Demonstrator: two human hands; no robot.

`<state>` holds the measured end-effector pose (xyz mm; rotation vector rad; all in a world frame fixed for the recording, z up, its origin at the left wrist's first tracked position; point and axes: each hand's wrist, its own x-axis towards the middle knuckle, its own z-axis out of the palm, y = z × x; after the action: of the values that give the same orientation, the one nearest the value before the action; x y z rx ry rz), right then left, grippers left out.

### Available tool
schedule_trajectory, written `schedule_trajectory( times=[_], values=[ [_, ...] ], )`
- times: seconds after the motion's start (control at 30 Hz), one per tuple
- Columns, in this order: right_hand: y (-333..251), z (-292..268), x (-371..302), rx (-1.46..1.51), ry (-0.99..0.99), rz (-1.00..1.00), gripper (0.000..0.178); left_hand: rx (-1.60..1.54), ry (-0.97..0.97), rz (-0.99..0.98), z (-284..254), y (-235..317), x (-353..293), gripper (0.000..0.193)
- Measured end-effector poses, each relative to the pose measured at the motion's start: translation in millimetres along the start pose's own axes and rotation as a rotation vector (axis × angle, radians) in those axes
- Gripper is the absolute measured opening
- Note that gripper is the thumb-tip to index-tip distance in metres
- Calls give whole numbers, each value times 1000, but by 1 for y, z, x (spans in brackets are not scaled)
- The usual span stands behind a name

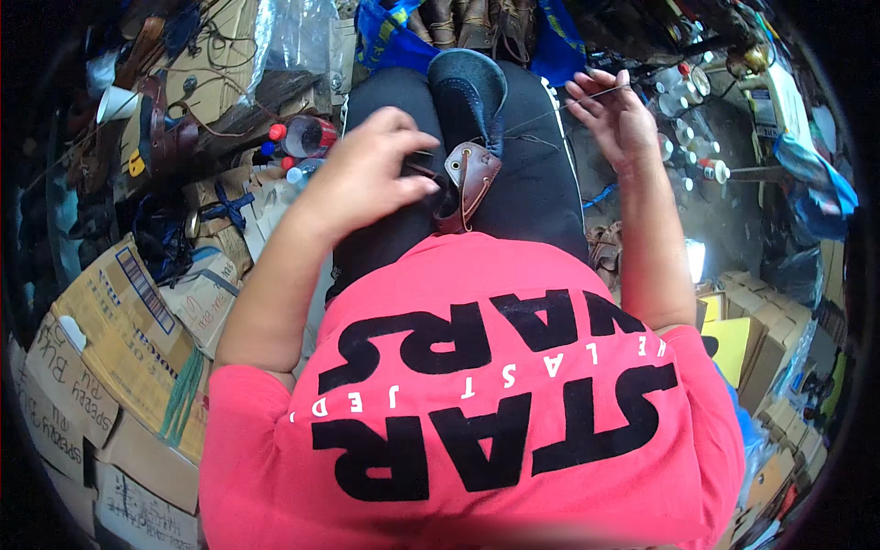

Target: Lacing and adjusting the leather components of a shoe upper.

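Observation:
A partly made leather shoe upper (472, 179) rests between my thighs, brown with metal eyelets at the near end. Its dark blue-black, rounded far part (467, 82) shows a line of stitching. My left hand (371, 170) is just left of the brown part, thumb and forefinger apart; its other fingers are partly hidden. Raised out to the right, palm up, my right hand (610, 119) has a thin dark thread (559, 109) at its fingers. The thread slants down toward the upper, and loose strands lie on my right thigh.
Plastic bottles (307, 136) with red and blue caps stand at the left, and several more bottles (678, 101) at the right. Cardboard boxes (124, 312) crowd the left side. Brown leather shoes (472, 23) sit on a blue bag beyond my knees.

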<state>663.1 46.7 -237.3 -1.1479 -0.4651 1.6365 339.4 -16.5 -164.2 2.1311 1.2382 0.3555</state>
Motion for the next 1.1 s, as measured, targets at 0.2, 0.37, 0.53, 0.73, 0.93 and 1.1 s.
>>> schedule_trajectory(
  times=[0.2, 0.37, 0.53, 0.73, 0.93, 1.1],
  values=[
    [12, 3, 11, 665, -167, 308, 40, -243, 40, -112, 14, 3, 14, 10],
    [21, -3, 10, 646, -156, 352, 43, -510, -324, -292, -47, -34, -32, 9],
    [21, 1, 6, 533, -94, 344, 43, -969, 534, -295, -40, -53, -25, 27],
    [21, -2, -3, 352, -10, 290, 43, -1936, 311, -29, -17, -49, -7, 42],
    [9, -34, -18, 269, -18, 255, 42, -1864, 279, -205, -12, -87, -36, 47],
    [-29, -73, -32, -712, 116, 296, 51, -443, 115, -575, -50, -143, -94, 26]
  ],
)
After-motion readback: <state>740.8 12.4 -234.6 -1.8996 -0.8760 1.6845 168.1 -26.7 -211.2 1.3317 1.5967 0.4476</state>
